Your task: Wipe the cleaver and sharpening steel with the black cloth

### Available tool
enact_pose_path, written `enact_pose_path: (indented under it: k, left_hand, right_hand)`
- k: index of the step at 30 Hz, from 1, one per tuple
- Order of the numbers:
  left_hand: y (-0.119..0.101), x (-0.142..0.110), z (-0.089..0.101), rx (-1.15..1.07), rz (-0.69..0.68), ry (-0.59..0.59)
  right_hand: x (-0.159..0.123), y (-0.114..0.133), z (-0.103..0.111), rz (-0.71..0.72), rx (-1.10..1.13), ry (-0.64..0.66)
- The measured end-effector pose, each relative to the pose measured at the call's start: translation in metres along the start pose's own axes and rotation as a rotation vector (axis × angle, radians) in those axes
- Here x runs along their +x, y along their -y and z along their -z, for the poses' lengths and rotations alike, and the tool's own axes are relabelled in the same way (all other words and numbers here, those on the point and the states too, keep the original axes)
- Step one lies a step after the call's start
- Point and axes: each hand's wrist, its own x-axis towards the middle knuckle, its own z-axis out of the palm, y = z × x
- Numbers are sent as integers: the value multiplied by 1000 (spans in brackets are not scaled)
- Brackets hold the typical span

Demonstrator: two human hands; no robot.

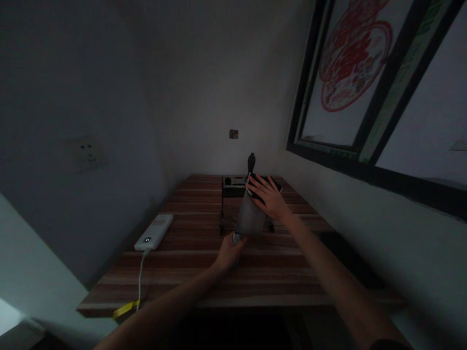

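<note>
My left hand (229, 252) is wrapped round the handle of a broad grey cleaver (252, 218), whose blade points away from me at a tilt. My right hand (269, 197) lies with fingers spread over the far part of the blade. Beneath and beyond those fingers shows a dark flat piece (276, 183) with a pale edge; I cannot make out what it is. Just behind the blade stands a dark rack (229, 183) with slots in its top and thin legs, partly hidden by the cleaver. A black handle (251, 163) sticks up at its back.
A white power bank (155, 232) with a white cable (140, 279) lies on the left of the striped wooden table (197, 214). A yellow strip (125, 308) is at the front left edge. Some dark flat thing (350, 257) lies along the right. Walls close in the back and sides.
</note>
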Motion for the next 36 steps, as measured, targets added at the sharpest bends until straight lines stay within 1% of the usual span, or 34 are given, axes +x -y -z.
enact_pose_path:
  k: [4, 7, 12, 16, 20, 24, 32, 36]
  left_hand:
    - [0, 0, 0, 8, -8, 4]
    - [0, 1, 0, -3, -13, 6]
    - [-4, -1, -1, -3, 10, -21]
    - [-8, -3, -1, -13, -1, -28]
    - [-3, -1, -1, -12, -16, -16]
    - [4, 1, 0, -67, -27, -1]
    - [5, 1, 0, -153, -39, 18]
    - [4, 0, 0, -161, -26, 0]
  right_hand:
    - [-3, 2, -3, -6, 5, -14]
    - [-10, 9, -6, -4, 6, -2]
    - [-32, 32, -11, 9, 33, 35]
    - [-52, 53, -18, 64, 49, 88]
    - [-70, 71, -25, 114, 76, 126]
    - [-81, 84, -31, 170, 124, 143]
    - [-82, 86, -32, 173, 133, 148]
    - [-82, 86, -34, 177, 124, 148]
